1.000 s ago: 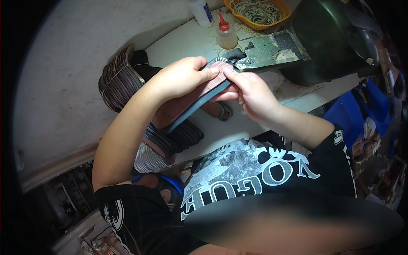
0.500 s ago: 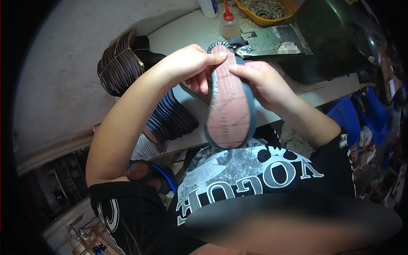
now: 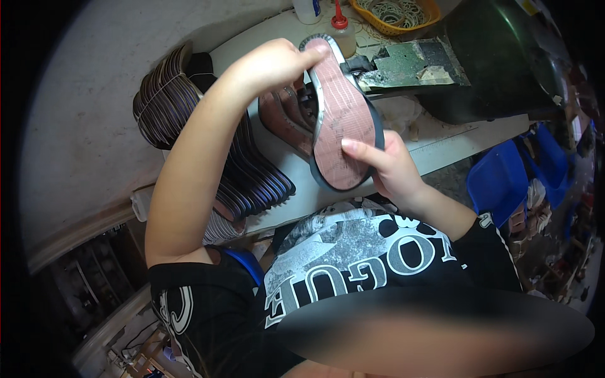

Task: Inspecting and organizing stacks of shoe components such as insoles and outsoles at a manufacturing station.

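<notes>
A shoe insole [image 3: 343, 120] with a pink ribbed face and a dark wrapped edge is held up over the worktable, its wide end toward me. Its narrow far end is gripped by my left hand [image 3: 277, 63], thumb on top and the other fingers mostly hidden. Lower down, my right hand [image 3: 394, 167] pinches the wide end, thumb pressed on the pink face and fingers underneath. Behind the insole, more reddish-brown insoles [image 3: 277, 120] lie on the table, partly covered by my left hand and the held piece.
A bound bundle of insoles [image 3: 165, 104] and a fanned row of dark-edged ones [image 3: 255, 173] stand at left. Beyond are a red-tipped bottle [image 3: 341, 38], a yellow basket [image 3: 394, 28] of bands and a green machine [image 3: 498, 63]. Blue chairs [image 3: 501, 179] stand right.
The insole has moved up and away from me. My right hand has shifted from near the narrow end down to the wide end; my left hand still grips the far end.
</notes>
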Available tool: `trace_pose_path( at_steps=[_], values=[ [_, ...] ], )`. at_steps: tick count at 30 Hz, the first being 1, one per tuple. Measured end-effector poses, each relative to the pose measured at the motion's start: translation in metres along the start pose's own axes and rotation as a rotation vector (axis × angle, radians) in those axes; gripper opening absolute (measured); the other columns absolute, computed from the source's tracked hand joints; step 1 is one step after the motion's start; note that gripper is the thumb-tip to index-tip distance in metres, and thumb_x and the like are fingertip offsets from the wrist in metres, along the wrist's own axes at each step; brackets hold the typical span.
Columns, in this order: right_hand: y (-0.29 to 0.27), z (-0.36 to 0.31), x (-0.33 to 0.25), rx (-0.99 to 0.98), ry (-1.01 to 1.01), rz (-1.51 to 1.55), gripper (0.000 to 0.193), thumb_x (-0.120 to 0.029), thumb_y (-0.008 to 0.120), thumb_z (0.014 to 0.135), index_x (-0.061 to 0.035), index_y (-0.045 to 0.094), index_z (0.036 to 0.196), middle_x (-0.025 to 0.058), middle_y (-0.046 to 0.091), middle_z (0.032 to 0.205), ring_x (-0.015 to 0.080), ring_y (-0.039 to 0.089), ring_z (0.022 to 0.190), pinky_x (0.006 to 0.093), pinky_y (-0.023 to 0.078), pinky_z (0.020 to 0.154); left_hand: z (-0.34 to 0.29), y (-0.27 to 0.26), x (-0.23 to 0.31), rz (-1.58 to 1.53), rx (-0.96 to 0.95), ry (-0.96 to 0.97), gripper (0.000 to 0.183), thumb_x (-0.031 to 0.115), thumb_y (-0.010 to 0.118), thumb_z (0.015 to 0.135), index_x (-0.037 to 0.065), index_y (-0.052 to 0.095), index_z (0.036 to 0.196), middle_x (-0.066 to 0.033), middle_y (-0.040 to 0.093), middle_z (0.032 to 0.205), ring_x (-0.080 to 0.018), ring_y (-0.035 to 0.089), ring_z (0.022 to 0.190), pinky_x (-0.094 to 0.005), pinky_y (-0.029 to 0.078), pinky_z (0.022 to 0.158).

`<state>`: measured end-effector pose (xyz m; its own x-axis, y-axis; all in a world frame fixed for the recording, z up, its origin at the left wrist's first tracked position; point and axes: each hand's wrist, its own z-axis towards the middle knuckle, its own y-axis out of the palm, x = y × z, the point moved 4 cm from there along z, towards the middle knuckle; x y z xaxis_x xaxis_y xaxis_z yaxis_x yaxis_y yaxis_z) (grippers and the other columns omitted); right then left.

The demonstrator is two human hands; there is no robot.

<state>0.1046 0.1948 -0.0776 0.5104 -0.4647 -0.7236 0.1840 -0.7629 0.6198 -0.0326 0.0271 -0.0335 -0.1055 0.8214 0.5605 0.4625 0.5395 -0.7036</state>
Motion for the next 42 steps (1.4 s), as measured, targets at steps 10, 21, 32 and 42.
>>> trace_pose_path(
  at_steps=[10,21,32,42],
  values=[
    [0.006,0.042,-0.013,0.047,-0.107,0.098,0.028,-0.017,0.063,0.087,0.0039,0.063,0.106,0.0105,0.066,0.098,0.0145,0.063,0.088,0.0273,0.050,0.081,-0.013,0.028,-0.008,-0.765,-0.256,0.189,0.075,0.037,0.074,0.076,-0.010,0.041,0.126,-0.0194,0.055,0.116,-0.0221,0.054,0.108,-0.0332,0.040,0.096],
    [0.010,0.017,0.017,-0.010,0.094,0.007,0.027,-0.020,0.062,0.089,0.0052,0.063,0.097,0.0163,0.068,0.085,0.0194,0.068,0.074,0.0261,0.055,0.064,-0.008,0.016,-0.016,-0.670,-0.175,0.004,0.088,0.041,0.078,0.070,-0.020,0.041,0.121,-0.0245,0.057,0.110,-0.0264,0.054,0.107,-0.0330,0.039,0.097],
    [0.019,0.039,-0.010,0.073,0.011,0.194,0.027,-0.019,0.058,0.090,0.0059,0.061,0.100,0.0190,0.067,0.086,0.0219,0.069,0.075,0.0274,0.056,0.065,0.034,0.005,0.007,-0.348,-0.546,0.443,0.062,0.028,0.077,0.071,0.005,0.052,0.122,-0.0069,0.058,0.113,-0.0158,0.052,0.107,-0.0288,0.037,0.097],
    [0.013,0.038,-0.028,0.077,0.032,-0.013,0.045,-0.033,0.054,0.093,0.0075,0.057,0.112,0.0188,0.066,0.095,0.0234,0.069,0.080,0.0275,0.058,0.063,0.016,0.000,-0.003,-0.336,-0.428,0.347,0.040,0.029,0.072,0.081,0.000,0.056,0.103,-0.0038,0.060,0.091,-0.0092,0.054,0.084,-0.0228,0.045,0.073]
  ],
)
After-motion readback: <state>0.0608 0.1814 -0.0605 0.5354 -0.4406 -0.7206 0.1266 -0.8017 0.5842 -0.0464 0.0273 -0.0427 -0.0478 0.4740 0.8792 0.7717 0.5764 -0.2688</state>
